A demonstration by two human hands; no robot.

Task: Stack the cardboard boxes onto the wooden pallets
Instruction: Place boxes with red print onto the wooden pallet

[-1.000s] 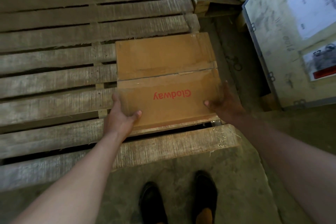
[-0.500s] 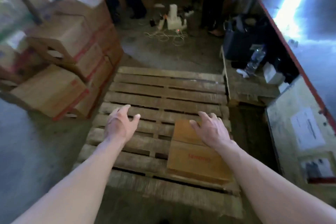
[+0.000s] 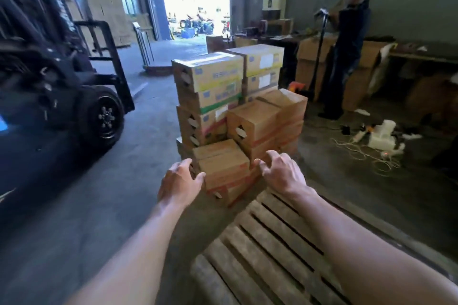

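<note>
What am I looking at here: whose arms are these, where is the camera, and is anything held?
There is no machine: someone wears one camera on the head, so you see their own arms from above. The left hand and right hand are open, holding nothing, stretched towards a low box in a pile of boxes. A pallet lies at the lower right. A forklift stands at the left; a second person stands at the back right.

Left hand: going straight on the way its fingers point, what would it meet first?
Probably the nearest brown box: the left hand points at its left side, with nothing visible between them. Depth is unclear, so contact may be very near.
</note>
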